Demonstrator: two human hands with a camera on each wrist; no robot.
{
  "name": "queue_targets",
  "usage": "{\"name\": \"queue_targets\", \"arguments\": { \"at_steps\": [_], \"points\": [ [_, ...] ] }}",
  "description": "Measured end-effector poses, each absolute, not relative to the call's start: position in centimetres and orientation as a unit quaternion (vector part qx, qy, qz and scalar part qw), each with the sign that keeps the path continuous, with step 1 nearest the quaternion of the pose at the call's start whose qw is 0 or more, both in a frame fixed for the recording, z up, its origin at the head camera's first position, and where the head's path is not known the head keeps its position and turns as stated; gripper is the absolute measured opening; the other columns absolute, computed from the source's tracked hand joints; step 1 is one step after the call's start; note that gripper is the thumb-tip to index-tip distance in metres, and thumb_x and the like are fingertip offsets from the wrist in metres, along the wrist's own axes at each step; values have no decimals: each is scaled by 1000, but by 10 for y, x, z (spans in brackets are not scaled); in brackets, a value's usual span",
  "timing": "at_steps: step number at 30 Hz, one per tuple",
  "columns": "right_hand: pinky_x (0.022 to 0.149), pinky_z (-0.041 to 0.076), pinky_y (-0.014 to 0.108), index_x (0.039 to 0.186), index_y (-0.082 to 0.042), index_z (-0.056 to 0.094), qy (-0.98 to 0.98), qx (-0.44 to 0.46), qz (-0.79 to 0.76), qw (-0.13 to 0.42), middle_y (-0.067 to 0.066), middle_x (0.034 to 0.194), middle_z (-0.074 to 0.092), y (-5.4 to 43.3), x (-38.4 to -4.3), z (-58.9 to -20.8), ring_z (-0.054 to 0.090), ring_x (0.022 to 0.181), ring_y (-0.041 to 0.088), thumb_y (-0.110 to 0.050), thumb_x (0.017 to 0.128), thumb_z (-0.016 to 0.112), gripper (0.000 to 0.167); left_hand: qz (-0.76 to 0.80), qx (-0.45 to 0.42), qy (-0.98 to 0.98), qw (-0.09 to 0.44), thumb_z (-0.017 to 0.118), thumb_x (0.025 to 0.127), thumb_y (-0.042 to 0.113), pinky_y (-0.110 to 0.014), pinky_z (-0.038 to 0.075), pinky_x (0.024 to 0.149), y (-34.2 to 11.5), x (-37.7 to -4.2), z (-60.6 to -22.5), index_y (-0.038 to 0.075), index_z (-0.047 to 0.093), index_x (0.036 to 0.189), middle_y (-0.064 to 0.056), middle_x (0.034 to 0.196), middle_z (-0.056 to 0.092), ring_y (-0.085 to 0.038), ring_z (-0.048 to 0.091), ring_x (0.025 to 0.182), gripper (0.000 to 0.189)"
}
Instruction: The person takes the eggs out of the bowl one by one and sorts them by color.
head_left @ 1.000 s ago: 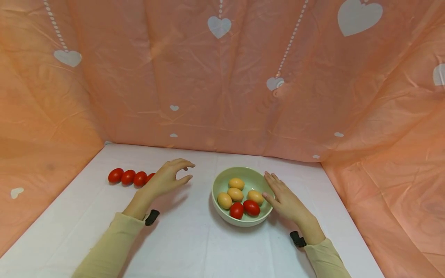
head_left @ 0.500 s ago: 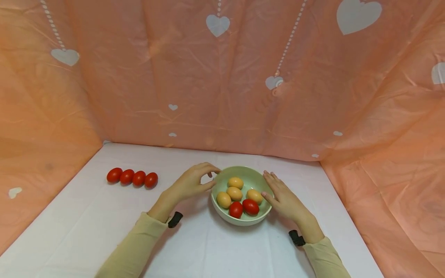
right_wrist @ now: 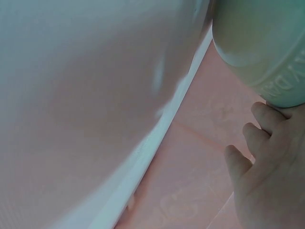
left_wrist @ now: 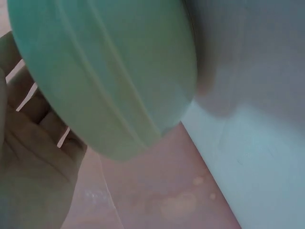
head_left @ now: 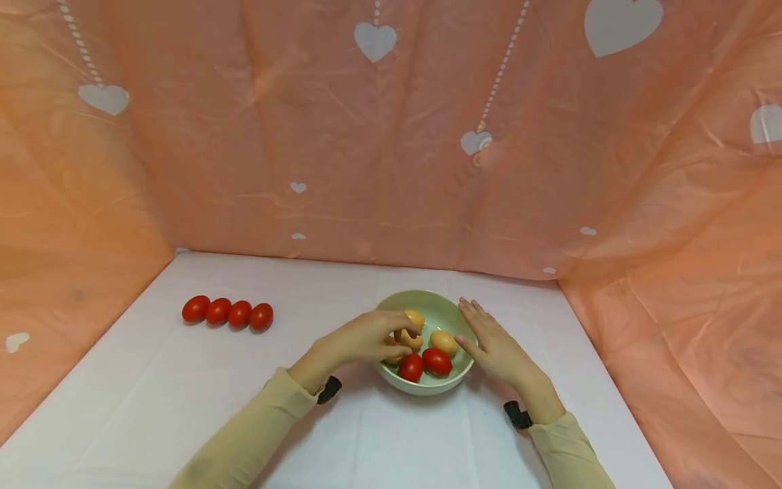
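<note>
A pale green bowl (head_left: 423, 389) stands on the white cloth and holds several yellow eggs (head_left: 443, 343) and two red eggs (head_left: 436, 362). My left hand (head_left: 366, 337) reaches over the bowl's left rim, thumb and fingers bent loosely over the yellow eggs with a gap between them; it partly hides the eggs on that side. Against the right rim lies my right hand (head_left: 497, 352), its fingers straight along the outside and its thumb at the edge. Below the bowl's wall (right_wrist: 267, 52), the right wrist view shows these fingers (right_wrist: 257, 138).
Several more red eggs (head_left: 239, 314) lie in a row on the left part of the white tablecloth (head_left: 153, 401). An orange curtain (head_left: 342, 204) with white hearts encloses the back and both sides.
My left hand has moved right, from near the row of red eggs to over the bowl's left side. The right hand stays at the right rim.
</note>
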State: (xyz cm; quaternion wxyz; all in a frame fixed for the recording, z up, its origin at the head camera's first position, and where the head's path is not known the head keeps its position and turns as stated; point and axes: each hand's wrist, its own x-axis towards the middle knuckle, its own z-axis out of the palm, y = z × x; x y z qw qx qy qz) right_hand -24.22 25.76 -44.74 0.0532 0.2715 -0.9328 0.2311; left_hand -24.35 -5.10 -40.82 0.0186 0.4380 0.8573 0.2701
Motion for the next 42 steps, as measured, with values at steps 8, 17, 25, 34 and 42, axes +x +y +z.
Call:
{"name": "queue_targets", "arguments": {
  "at_steps": [8, 17, 25, 34, 42],
  "points": [
    [124, 21, 61, 163, -2, 29, -934, 271, 229, 48, 13, 170, 26, 257, -243, -447, 20, 157, 38, -40, 108, 53, 71, 231, 479, 844, 72, 82, 92, 18, -18, 53, 82, -40, -245, -409, 8, 75, 115, -2, 110, 71, -11, 68, 92, 26],
    [124, 20, 61, 163, -4, 28, -933, 273, 229, 49, 13, 170, 26, 258, -242, -446, 20, 157, 38, -41, 108, 52, 70, 172, 473, 860, 82, 80, 93, 22, -19, 50, 81, -30, -247, -410, 15, 79, 113, 4, 113, 70, -5, 60, 90, 21],
    [124, 20, 60, 163, -2, 28, -932, 273, 232, 47, 14, 170, 26, 257, -241, -445, 19, 157, 38, -40, 109, 52, 70, 149, 464, 869, 84, 80, 93, 25, -22, 51, 87, -25, -247, -408, 17, 79, 118, 3, 119, 71, -7, 62, 97, 26],
    [125, 19, 60, 163, -3, 28, -932, 272, 234, 47, 14, 170, 26, 256, -241, -444, 19, 157, 38, -40, 109, 52, 70, 151, 459, 871, 87, 87, 87, 31, -23, 51, 88, -22, -246, -407, 17, 78, 116, 8, 112, 73, -7, 63, 96, 34],
    [124, 20, 62, 163, -3, 28, -933, 272, 233, 49, 14, 170, 26, 257, -240, -445, 20, 157, 39, -40, 109, 52, 70, 143, 453, 875, 95, 87, 87, 28, -25, 51, 88, -21, -247, -407, 19, 76, 115, 10, 107, 72, -6, 61, 92, 32]
  ]
}}
